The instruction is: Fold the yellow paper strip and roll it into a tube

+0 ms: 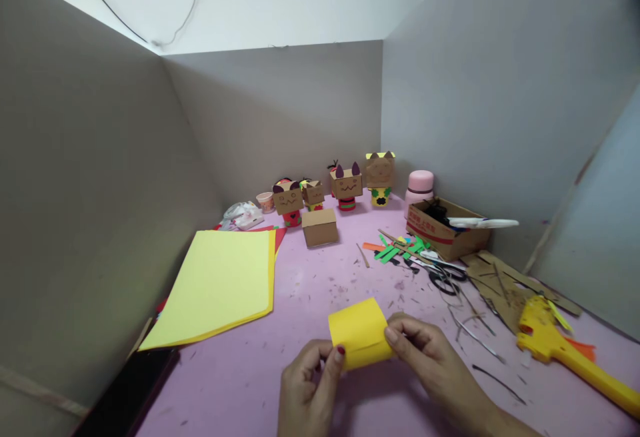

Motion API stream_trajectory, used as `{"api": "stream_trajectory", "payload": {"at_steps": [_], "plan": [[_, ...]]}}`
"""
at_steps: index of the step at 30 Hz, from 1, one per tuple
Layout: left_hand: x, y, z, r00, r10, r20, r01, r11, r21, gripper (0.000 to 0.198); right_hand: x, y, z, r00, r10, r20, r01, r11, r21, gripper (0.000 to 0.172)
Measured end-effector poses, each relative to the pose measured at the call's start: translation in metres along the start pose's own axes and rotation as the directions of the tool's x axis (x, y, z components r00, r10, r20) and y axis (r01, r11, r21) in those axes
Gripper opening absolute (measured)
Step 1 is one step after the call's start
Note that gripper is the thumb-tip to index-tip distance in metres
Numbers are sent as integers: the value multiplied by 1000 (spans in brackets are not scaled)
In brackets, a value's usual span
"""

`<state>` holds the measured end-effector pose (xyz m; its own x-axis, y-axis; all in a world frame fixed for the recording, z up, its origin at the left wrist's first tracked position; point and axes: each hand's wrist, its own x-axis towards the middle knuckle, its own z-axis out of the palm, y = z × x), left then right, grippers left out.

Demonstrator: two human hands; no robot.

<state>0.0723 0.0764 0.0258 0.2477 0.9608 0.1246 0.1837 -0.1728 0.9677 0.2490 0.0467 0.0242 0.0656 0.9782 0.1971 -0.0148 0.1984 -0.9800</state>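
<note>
A rolled piece of yellow paper point(361, 329) is held between both hands above the purple table, forming a short tube with a seam facing me. My left hand point(314, 383) pinches its lower left end, thumb on the near side. At the right end, my right hand point(425, 357) grips the edge between thumb and fingers. Beyond the tube stands a small closed cardboard box point(320, 229).
Yellow sheets point(225, 283) lie at left, above a dark device point(130, 390). Cardboard-headed figures point(346, 187) line the back near a pink bottle point(419, 190). At right are paper scraps point(405, 248), scissors point(445, 277), an open box point(450, 230) and a yellow glue gun point(545, 333).
</note>
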Motion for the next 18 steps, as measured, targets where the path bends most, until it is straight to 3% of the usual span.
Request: {"api": "stream_trajectory", "payload": {"at_steps": [5,9,18], "plan": [[-2,2,2,999,33,-3,-33,999,7,26,-2,-4,3,995,6,99,-16,995,98,27],[-4,4,4,996,89,17,-89,996,26,23,-2,0,8,993,74,90,-92,973,213,31],[2,-2,0,999,-35,14,35,998,-61,27,-1,6,6,988,148,46,-155,939,309,31]]}}
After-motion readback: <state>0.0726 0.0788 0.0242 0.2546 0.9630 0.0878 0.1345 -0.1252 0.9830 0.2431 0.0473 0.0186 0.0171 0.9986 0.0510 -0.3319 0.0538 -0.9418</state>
